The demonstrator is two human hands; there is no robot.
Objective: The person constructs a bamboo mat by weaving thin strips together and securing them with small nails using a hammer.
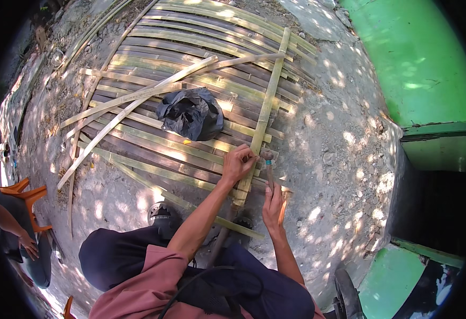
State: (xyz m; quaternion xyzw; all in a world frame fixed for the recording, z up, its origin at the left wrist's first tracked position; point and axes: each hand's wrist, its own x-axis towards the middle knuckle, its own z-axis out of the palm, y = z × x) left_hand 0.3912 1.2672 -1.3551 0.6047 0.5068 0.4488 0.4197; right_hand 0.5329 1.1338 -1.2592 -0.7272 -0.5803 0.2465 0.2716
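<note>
1. here's the left hand [238,164], right down at the near part of the bamboo cross strip [269,98], fingers curled in close together; whether they pinch anything small, i cannot tell.
2. over to the right hand [273,206], fingers wrapped around the handle of a hammer [269,173], its head up just beside the left fingertips.
3. the cross strip lies over the right-hand part of a row of bamboo slats [174,155], spread on the ground side by side with narrow gaps.
4. beyond the left hand, a crumpled black plastic bag [190,113] sits on the slats, with loose strips [137,101] crossing near it.
5. far left, another person's hand [28,244] shows near an orange chair [27,195].
</note>
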